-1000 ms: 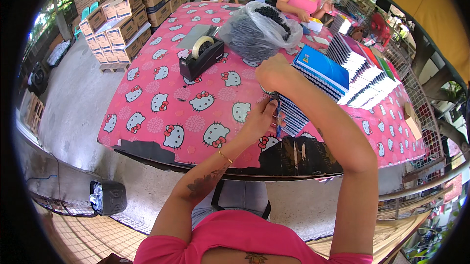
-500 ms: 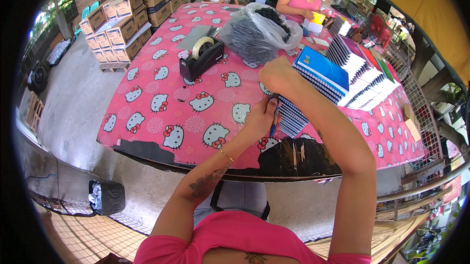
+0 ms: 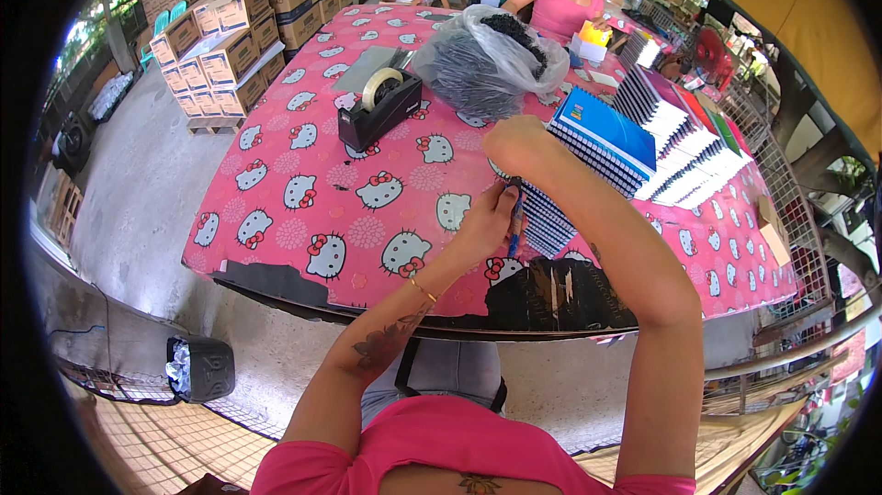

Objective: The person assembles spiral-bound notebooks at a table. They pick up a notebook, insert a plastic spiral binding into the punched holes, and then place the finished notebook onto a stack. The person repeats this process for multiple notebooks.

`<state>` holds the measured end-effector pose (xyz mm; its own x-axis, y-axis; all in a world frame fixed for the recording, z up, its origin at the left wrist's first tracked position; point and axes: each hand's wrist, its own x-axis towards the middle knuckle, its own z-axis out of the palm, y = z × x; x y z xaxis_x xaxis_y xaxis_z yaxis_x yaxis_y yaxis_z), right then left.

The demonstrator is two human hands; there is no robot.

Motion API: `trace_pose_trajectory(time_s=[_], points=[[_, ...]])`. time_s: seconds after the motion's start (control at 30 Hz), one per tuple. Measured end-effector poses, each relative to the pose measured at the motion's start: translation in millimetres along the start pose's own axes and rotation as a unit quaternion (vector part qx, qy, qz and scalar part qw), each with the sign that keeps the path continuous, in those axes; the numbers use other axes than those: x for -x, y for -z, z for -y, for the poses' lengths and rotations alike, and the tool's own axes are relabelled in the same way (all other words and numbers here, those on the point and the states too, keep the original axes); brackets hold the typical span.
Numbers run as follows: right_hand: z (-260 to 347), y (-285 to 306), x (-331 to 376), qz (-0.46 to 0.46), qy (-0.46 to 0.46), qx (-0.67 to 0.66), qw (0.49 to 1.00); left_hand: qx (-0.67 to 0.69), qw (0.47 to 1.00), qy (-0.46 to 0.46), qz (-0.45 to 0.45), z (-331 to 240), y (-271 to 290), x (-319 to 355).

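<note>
At frame centre, my left grip (image 3: 487,221) pinches a blue item (image 3: 515,236), likely light, stiff, best held high; right grip (image 3: 514,143), I can't tell.

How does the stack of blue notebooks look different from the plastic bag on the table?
The stack of blue notebooks has a flat top and straight edges, while the plastic bag is rounded and creased. The stack's top cover is blue; the bag is see-through, showing dark contents. The stack sits farther right than the bag. Both rest on the pink tablecloth.
</note>
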<state>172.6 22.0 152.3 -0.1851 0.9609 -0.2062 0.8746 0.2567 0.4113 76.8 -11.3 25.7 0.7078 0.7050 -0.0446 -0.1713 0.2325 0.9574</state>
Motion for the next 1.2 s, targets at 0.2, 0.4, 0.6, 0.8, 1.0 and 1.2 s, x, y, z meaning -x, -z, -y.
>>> trace_pose_trajectory(time_s=[0.2,0.4,0.6,0.8,1.0,1.2], points=[[-2.9,-11.2,-2.8,-0.027,-0.004,-0.031,0.999,-0.01,1.0,0.02,0.009,5.9,-5.4,15.5],[1.6,-15.1,-10.1,0.004,-0.007,-0.043,0.999,0.042,0.997,0.03,-0.056,7.9,-6.2,5.9],[3.0,-16.7,-11.3,0.013,-0.037,-0.047,0.998,-0.032,0.999,-0.005,0.002,11.8,1.3,2.3],[1.6,-22.0,-16.7,0.02,0.011,-0.044,0.999,0.032,0.999,0.03,-0.021,20.2,0.1,7.9],[3.1,-22.5,-14.6,0.016,-0.012,-0.06,0.998,0.024,0.998,0.006,-0.05,20.2,0.4,-3.4],[0.4,-30.6,-18.1,0.022,-0.021,-0.061,0.998,-0.047,0.999,0.012,-0.008,24.8,1.9,5.3]])
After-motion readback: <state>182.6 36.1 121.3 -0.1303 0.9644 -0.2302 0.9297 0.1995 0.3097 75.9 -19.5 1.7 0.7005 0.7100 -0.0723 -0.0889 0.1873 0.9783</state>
